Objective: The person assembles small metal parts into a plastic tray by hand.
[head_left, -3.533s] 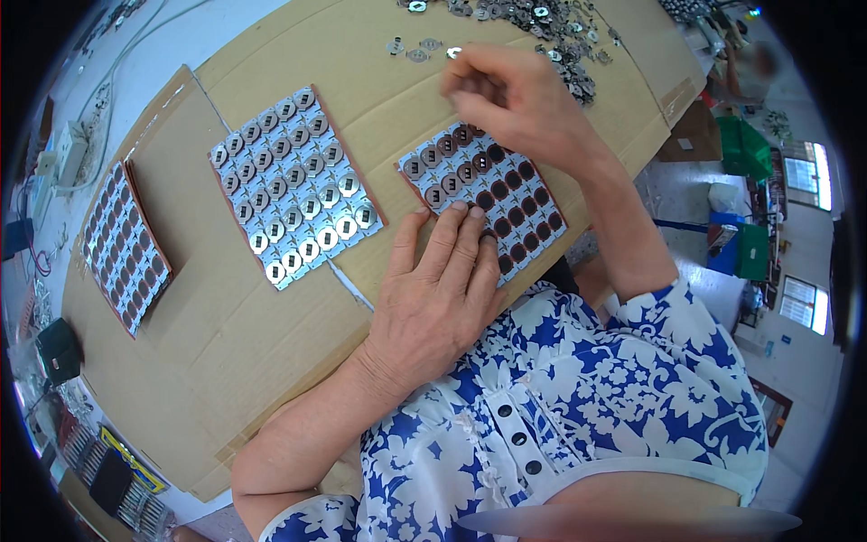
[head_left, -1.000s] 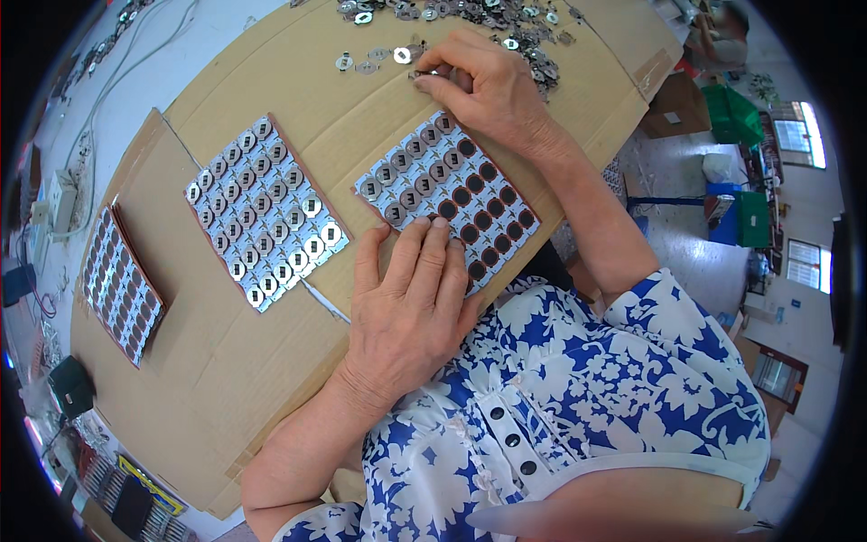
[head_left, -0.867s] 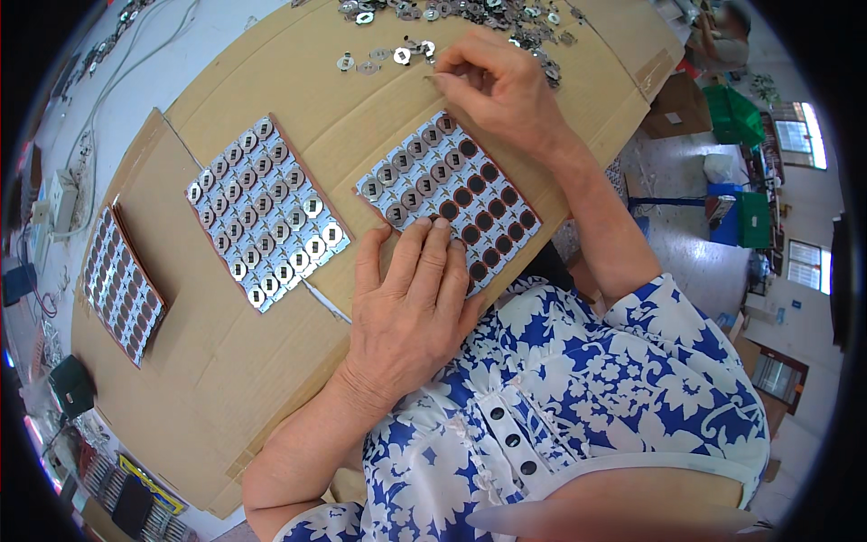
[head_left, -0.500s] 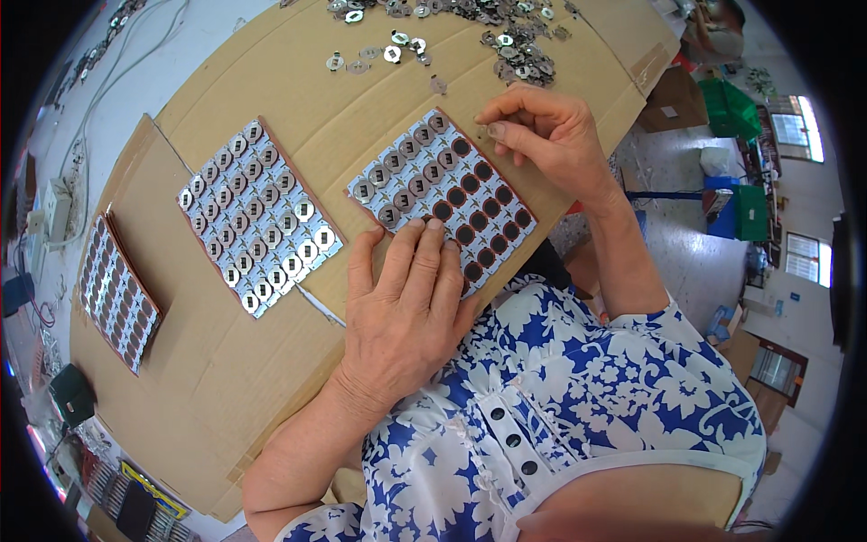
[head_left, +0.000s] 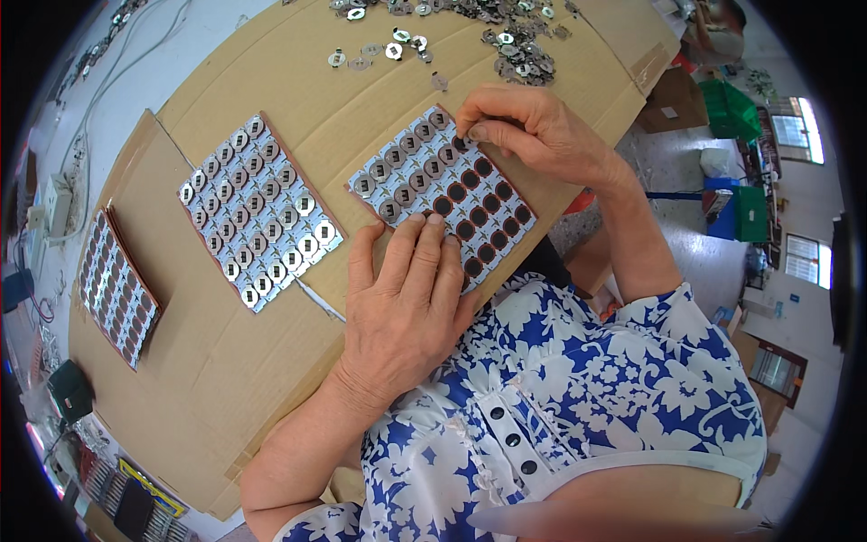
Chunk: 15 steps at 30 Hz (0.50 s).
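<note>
A light-blue circuit-board panel (head_left: 495, 209) lies tilted on the cardboard in front of me. Silver round metal clips (head_left: 417, 182) sit on its far-left rows, while bare black circles (head_left: 480, 219) fill the rows nearer to me. My left hand (head_left: 404, 294) rests flat, its stretched fingertips on the panel's near-left edge. At the panel's far-right edge, my right hand (head_left: 519, 126) pinches thumb and forefinger together over the end circle of a row. Whatever is between those fingertips is hidden. To the left lies a second panel (head_left: 260, 210) covered with clips.
Stacked panels (head_left: 118, 287) stand at the far left of the cardboard sheet (head_left: 208, 388). Loose metal clips (head_left: 524, 63) are heaped at the far side, with several scattered nearer. A white cable (head_left: 113, 86) runs across the surface at the upper left. Another person (head_left: 718, 32) is at the upper right.
My right hand has moved left and slightly toward me, from beside the panel to over its far-right edge, fingers still pinched. My left hand has stayed on the panel.
</note>
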Available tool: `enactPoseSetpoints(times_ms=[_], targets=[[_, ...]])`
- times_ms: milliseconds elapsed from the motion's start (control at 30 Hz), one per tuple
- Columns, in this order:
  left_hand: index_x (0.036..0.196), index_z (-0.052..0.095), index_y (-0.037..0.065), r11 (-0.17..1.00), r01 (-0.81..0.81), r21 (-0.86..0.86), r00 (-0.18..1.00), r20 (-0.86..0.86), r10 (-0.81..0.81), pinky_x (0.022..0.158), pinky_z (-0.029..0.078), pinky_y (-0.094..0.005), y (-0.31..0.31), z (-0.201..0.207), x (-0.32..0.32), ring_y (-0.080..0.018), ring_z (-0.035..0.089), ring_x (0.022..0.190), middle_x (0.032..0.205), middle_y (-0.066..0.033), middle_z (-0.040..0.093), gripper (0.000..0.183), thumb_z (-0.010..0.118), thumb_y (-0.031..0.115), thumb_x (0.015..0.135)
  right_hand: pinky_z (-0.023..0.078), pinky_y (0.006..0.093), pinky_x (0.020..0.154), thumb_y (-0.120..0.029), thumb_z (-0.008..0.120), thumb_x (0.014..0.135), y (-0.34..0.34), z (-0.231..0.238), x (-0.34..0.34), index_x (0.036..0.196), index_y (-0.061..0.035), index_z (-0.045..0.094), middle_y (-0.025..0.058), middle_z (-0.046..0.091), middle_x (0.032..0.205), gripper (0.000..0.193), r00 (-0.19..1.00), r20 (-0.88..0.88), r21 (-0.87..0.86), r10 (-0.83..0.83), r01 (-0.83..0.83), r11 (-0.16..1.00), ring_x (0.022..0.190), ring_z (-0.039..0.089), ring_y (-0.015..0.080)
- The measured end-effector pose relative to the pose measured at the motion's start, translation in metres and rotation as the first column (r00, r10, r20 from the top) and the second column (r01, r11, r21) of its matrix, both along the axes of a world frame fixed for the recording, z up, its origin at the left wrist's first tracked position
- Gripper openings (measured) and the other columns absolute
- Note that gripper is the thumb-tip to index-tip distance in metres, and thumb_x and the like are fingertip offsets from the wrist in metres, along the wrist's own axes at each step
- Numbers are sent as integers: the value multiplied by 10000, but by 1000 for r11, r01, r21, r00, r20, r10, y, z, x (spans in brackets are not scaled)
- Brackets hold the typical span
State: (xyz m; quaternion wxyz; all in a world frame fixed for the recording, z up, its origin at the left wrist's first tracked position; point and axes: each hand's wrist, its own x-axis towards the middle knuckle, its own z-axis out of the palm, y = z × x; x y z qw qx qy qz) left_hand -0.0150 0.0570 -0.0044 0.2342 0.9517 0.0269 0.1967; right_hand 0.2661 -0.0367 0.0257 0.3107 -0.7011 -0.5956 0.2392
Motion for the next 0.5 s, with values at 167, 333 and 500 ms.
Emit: enactPoseSetpoints(times_ms=[167, 333, 500], targets=[[1322, 722, -52, 1000, 1, 0, 1000, 8, -1, 1136, 478, -616, 0, 2, 1, -402, 657, 1317, 1423, -238, 694, 571, 882, 285, 890, 550, 389, 860, -49, 679, 1062, 2, -4, -2, 1138, -4, 701, 120, 708, 1018, 91, 993, 90, 46, 81, -85, 995, 951, 703, 303], [1320, 723, -49, 1000, 9, -2, 1000, -1, -9, 1136, 478, -614, 0, 5, 2, -401, 657, 1317, 1423, -236, 694, 574, 883, 290, 885, 561, 423, 890, -83, 674, 1052, -1, 0, -11, 1129, -15, 681, 144, 719, 1033, 103, 983, 181, 81, 2, -17, 997, 977, 706, 376], [1315, 730, -44, 1000, -6, 1, 1000, -4, 6, 1142, 476, -615, -1, 5, 3, -399, 658, 1323, 1422, -235, 697, 570, 884, 294, 882, 563, 386, 733, -38, 754, 1022, -7, -13, -32, 1126, -3, 728, 115, 712, 981, 113, 961, -76, 59, -265, 270, 961, 824, 729, 250]])
